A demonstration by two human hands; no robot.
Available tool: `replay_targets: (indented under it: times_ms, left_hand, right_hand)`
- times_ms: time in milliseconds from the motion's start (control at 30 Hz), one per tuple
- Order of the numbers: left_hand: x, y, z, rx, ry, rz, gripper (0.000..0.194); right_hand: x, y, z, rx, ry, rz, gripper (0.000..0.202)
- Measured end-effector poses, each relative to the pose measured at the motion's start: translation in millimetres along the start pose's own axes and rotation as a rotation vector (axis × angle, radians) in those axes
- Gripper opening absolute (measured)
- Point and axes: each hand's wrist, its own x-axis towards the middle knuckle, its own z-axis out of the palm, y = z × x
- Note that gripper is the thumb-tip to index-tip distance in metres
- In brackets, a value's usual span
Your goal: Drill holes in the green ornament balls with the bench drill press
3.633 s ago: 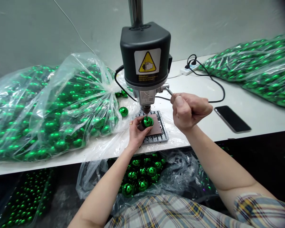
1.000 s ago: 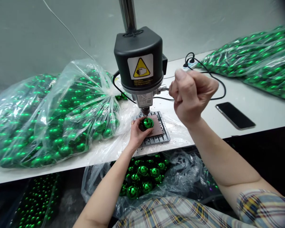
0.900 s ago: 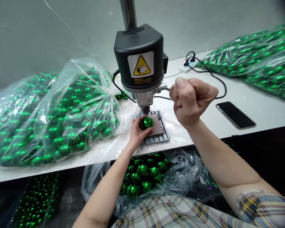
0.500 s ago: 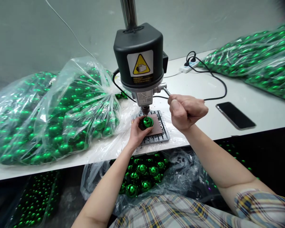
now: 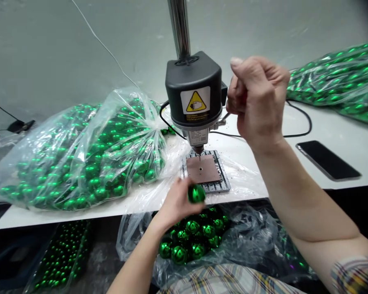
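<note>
A shiny green ball (image 5: pixel 196 193) is pinched between the thumb and fingers of my left hand (image 5: pixel 177 201), just in front of the base of a small black drill press (image 5: pixel 193 90). My right hand (image 5: pixel 259 96) is raised beside the machine's head, its fingers wrapped round the feed lever (image 5: pixel 226 117); the lever's end is hidden inside the fist. Below the chuck (image 5: pixel 198 148), the thin bit points down at a pinkish-brown square pad (image 5: pixel 210 169) with a small dark hole. Dark shavings lie around the pad on the grey slotted base (image 5: pixel 221 187).
Below the table edge, an open plastic bag holds several green balls (image 5: pixel 192 227). A large clear bag of green balls (image 5: pixel 88 163) fills the left of the table, another bag (image 5: pixel 340 81) the right. A phone (image 5: pixel 328 160) and a black cable (image 5: pixel 306 128) lie on the right.
My left hand has drawn the green ball off the pad toward me, over the table's front edge. My right hand has risen with the lever, and the drill bit stands clear above the pad.
</note>
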Motion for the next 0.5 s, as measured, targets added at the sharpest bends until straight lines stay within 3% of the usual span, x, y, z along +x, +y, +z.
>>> replay_targets:
  times_ms: [33,67,100,167,233,267,367,500]
  left_hand:
    - [-12.3,1.1,-13.4,0.009,-0.237,0.060,0.054]
    - [-19.0,0.4,-25.7,0.008,-0.360,0.105,0.055]
    - [-18.7,-2.3,-36.1,0.002,-0.385,0.134,0.049]
    - [4.1,-13.1,-49.5,0.014,-0.209,0.160,0.027]
    - [48.5,-28.5,-54.2,0.126,0.015,0.169,0.032]
    - [73.9,-36.6,-54.6,0.218,0.045,0.145,0.037]
    - [138.9,-57.6,-54.2,0.490,-0.020,-0.067,0.041]
    - [178.1,-75.9,-54.7,0.602,0.055,-0.221,0.041]
  right_hand:
    - [2.2,0.8,0.7,0.000,0.001,0.003,0.051]
    - [2.5,2.1,1.1,0.005,0.005,-0.005,0.052]
    - [1.5,3.6,1.4,0.016,0.014,-0.018,0.051]
    - [-1.9,5.8,2.3,0.037,0.043,-0.042,0.050]
    - [-4.3,6.7,3.5,0.026,0.080,-0.048,0.049]
    - [-4.7,6.9,3.8,0.016,0.092,-0.045,0.049]
    - [-4.0,7.3,3.0,0.022,0.097,-0.037,0.048]
    - [-2.9,10.2,-1.6,0.019,0.059,-0.033,0.048]
